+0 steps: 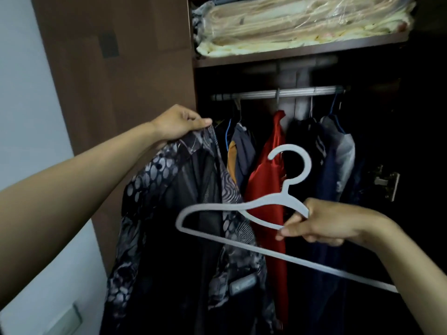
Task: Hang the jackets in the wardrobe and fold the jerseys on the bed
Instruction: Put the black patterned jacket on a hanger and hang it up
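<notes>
Soft, limp jacket (183,213) pinched at collar by left hand (176,123); right hand (312,223) gripping stiff hanger (242,213) (probably light).

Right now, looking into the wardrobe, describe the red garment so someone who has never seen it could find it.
Find the metal rail under the wardrobe's shelf. The red garment hangs near the rail's middle, behind the white hanger held by the right hand. It alone is bright, shiny red; its neighbours are dark.
</notes>
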{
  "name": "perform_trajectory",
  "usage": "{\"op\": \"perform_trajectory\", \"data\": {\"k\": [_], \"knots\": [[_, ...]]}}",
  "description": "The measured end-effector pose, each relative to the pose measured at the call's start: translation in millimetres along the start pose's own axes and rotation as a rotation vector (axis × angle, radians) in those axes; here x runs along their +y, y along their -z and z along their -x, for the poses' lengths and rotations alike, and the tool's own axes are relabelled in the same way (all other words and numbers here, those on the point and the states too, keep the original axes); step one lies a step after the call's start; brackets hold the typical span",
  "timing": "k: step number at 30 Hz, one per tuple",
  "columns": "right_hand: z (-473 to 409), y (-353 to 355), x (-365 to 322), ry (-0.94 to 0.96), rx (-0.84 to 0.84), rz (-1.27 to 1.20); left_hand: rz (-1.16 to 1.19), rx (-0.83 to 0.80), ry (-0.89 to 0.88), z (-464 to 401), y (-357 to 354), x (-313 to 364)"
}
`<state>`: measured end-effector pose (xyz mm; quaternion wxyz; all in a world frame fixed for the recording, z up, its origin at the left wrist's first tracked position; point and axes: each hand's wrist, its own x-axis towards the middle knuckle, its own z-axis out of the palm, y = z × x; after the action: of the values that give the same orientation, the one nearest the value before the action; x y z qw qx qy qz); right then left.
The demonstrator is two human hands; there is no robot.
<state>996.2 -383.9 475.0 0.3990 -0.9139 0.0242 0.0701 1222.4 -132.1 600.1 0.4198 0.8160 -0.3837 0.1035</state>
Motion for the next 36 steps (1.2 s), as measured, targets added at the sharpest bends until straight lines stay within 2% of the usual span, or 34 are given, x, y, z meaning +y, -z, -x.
{"op": "perform_trajectory", "data": {"k": [6,10,13,16,20,26,28,31,33,36], "knots": [[4.7,-3.0,-5.8,-0.213,0.158,0.085,0.062,-0.006,0.022,13.2,4.5,23.9],[21.6,12.4,-10.3,-0.224,0.239,0.081,-0.032,-0.063,0.016,28.8,16.3,38.2],[28.1,19.1,-10.7,-0.159,0.294,0.000,-0.078,-0.136,0.014,38.2,24.0,48.5],[27.1,15.9,-15.1,-0.068,0.287,-0.042,-0.057,-0.142,-0.012,44.5,25.9,54.9],[0.5,-14.5,-30.5,0.106,0.206,-0.048,0.070,-0.127,-0.044,43.7,12.6,65.8],[-41.4,-61.9,-48.3,0.285,0.006,0.132,0.111,-0.127,-0.157,52.7,-3.9,94.7],[-46.3,-69.8,-50.2,0.378,0.091,-0.002,0.011,-0.085,-0.235,53.8,-2.6,98.2],[-47.8,-60.0,-42.5,0.432,0.215,-0.345,-0.372,-0.155,-0.323,62.4,6.9,89.9],[-48.2,-50.4,-35.9,0.441,0.190,-0.447,-0.671,-0.207,-0.215,73.5,9.3,86.6],[-48.7,-46.3,-31.9,0.444,0.116,-0.453,-0.830,-0.293,-0.046,89.5,6.9,91.8]]}}
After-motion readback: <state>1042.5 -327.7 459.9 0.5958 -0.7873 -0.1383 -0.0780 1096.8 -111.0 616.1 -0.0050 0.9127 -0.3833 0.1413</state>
